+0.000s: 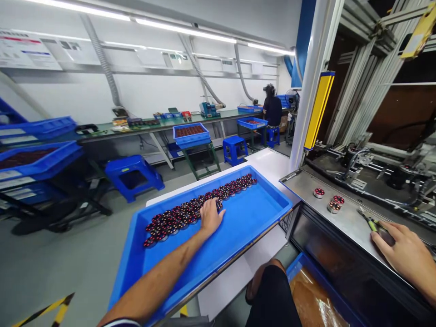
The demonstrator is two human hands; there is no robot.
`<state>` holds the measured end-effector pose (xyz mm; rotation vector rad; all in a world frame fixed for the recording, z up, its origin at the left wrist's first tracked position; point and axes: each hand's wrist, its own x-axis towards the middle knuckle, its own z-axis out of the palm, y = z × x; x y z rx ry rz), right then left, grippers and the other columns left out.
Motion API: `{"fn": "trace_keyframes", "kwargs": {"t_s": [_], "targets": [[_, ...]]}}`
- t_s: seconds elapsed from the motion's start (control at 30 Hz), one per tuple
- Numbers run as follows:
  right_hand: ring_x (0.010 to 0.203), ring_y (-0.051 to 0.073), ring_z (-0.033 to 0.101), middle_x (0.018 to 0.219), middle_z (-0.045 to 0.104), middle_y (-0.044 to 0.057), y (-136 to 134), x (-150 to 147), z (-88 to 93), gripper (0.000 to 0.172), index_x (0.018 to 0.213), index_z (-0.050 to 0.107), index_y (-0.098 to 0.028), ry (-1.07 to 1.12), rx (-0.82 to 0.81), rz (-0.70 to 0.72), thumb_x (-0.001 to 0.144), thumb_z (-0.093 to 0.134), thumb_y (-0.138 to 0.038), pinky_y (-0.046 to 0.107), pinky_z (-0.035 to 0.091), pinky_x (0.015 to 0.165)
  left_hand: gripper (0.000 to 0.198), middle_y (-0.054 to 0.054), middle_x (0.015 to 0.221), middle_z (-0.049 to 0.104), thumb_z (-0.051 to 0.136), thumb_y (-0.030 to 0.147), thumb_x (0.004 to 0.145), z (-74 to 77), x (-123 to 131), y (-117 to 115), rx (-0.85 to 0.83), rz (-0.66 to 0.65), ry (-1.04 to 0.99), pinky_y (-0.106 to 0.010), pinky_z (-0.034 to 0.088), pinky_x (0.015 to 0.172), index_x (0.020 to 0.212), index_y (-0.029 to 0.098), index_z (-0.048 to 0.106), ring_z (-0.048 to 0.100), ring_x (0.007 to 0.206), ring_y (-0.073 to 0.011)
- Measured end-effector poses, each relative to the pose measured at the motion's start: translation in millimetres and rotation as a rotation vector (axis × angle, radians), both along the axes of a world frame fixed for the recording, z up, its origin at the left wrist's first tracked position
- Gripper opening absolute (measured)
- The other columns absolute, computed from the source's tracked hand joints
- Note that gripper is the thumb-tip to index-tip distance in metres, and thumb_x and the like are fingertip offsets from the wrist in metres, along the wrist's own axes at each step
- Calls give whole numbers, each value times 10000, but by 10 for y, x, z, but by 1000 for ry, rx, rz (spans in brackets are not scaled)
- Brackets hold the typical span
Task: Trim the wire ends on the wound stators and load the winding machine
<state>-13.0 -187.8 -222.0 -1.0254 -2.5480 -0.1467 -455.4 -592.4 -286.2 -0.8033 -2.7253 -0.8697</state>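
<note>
A blue tray (259, 213) lies in front of me with a long row of small round red-and-black parts (177, 218) along its far side. My left hand (210, 216) reaches into the tray and rests on the middle of that row, fingers curled over several parts. My right hand (403, 252) lies on the metal machine ledge (340, 218), fingers closed around the handles of small green-and-yellow pliers (371, 222). Three of the round parts (332, 202) stand on the ledge, left of the pliers.
A machine with a yellow light-curtain post (318, 111) and tooling stands at the right. Blue stools (132, 175), more blue trays of parts (190, 134) and a long bench line the back. A person in dark clothes (271, 109) sits far off. My knee (272, 290) shows below.
</note>
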Motion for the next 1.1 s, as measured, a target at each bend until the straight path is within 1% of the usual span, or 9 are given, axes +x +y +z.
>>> {"fn": "trace_keyframes", "kwargs": {"t_s": [0.23,0.33,0.43,0.53,0.6,0.77,0.87,1.0,1.1], "targets": [[1072,430,664,1162,697,245,147,11,-144,639,1111,713,-100,77,95,26,865,395,-597,537,488,984,422,-129,1360,609,636,401,937,-419,148,13,-127,-214,34,-543,463,1071,1282,163,590,576,1269,-295],[1093,400,650,1166,689,240,118,-15,-140,655,1124,711,-82,73,109,28,865,383,-585,517,482,1001,464,-183,1431,555,586,431,935,-460,110,-28,-149,-182,54,-559,418,1115,1308,156,546,515,1341,-335],[1096,385,637,1169,679,242,21,-62,-76,637,1121,713,-72,90,73,4,870,386,-557,508,473,1008,478,-230,1412,556,547,430,918,-401,108,-69,-153,-152,65,-573,418,1110,1290,130,523,512,1333,-375],[1091,368,626,1178,674,236,-90,-112,-3,571,1142,704,-68,89,43,-22,890,408,-486,500,470,999,475,-224,1351,594,532,421,902,-195,175,43,-126,-182,90,-577,429,1097,1274,127,511,548,1287,-382],[1088,347,621,1186,672,220,-154,-141,39,507,1160,699,-80,73,24,-42,905,438,-431,479,475,981,491,-207,1356,597,533,435,905,50,241,265,-85,-261,122,-564,413,1121,1294,136,502,547,1295,-371],[1106,286,609,1183,661,167,-285,-201,153,342,1174,679,-112,35,-49,-97,942,536,-319,434,458,992,529,-171,1423,580,566,451,907,836,457,1240,41,-535,176,-503,340,1197,1346,159,520,501,1365,-338],[1096,249,614,1175,656,105,-387,-224,237,281,1155,653,-141,32,-80,-133,964,605,-342,447,476,980,439,-157,1330,662,624,389,861,1167,659,1851,89,-653,144,-488,380,1164,1243,174,610,573,1297,-332],[1072,232,630,1128,672,72,-527,-239,327,240,1079,667,-159,66,-90,-166,971,629,-370,440,508,950,327,-114,1085,776,683,214,737,1306,1005,2426,111,-728,44,-420,503,1016,1063,193,668,712,1090,-298],[1072,232,632,1107,683,75,-567,-255,345,212,1029,684,-150,114,-96,-171,952,654,-345,432,500,958,525,-94,931,798,677,102,621,1238,1198,2718,112,-721,-51,-374,568,857,1140,169,630,773,911,-283]]}}
